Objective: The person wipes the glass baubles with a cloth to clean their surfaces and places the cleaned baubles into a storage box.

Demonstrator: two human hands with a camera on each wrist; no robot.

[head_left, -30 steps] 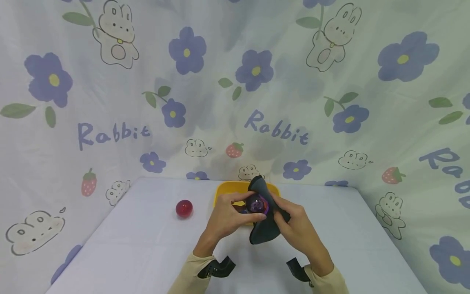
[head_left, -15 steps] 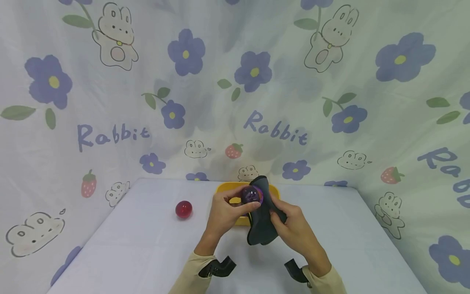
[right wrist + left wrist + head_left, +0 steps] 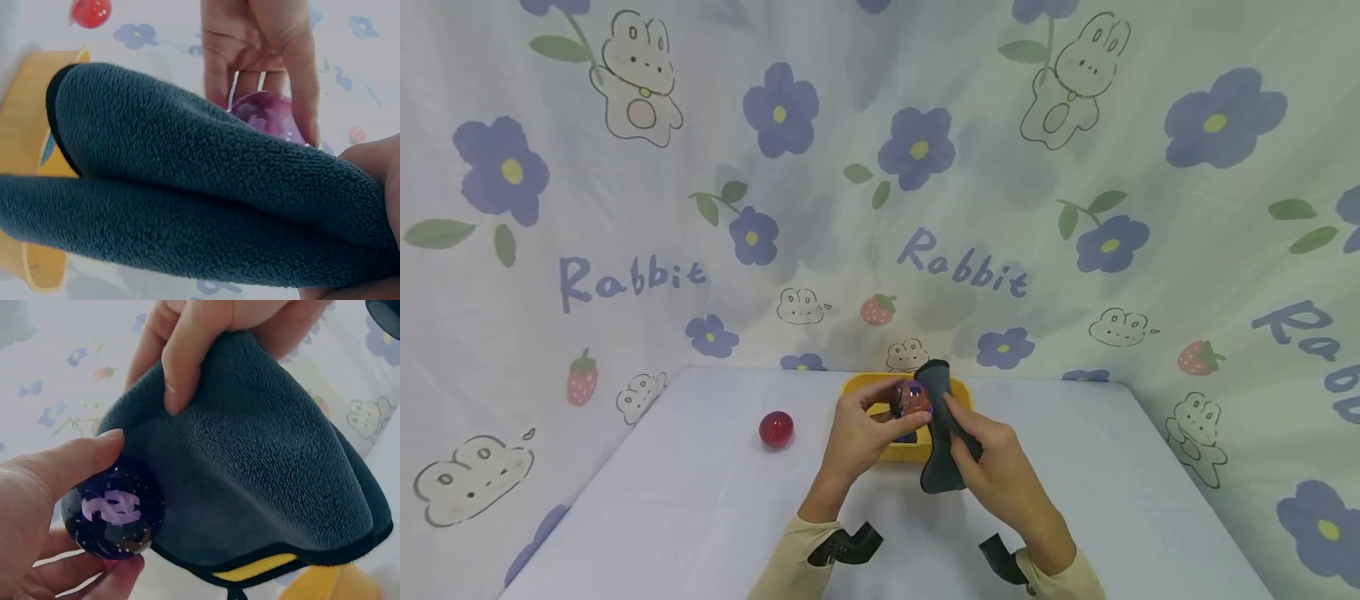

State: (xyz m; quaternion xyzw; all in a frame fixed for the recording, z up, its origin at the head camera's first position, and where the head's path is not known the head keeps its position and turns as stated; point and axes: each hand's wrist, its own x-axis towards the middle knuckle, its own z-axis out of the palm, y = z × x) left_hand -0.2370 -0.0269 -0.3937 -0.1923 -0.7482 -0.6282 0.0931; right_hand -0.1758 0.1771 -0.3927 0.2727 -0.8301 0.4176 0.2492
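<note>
My left hand (image 3: 863, 429) grips a glossy purple ball (image 3: 112, 509) between thumb and fingers; it is see-through, with specks and a pale shape inside. My right hand (image 3: 1003, 462) pinches a folded dark grey-green plush cloth (image 3: 943, 433) with black edging. In the left wrist view the cloth lies right against the ball's far side. From the right wrist view, the cloth (image 3: 187, 144) hides the ball's lower part. Both hands are raised over the table, in front of a yellow basket (image 3: 958, 396).
A red ball (image 3: 777, 429) lies on the white table (image 3: 685, 508), left of the basket. Something dark is partly visible in the basket behind the left hand. A curtain (image 3: 850, 225) printed with flowers and rabbits hangs behind the table.
The purple ball has turned in the left hand and now shows an orange-purple side in the head view. The cloth has shifted and looks narrower. The red ball has stayed in place.
</note>
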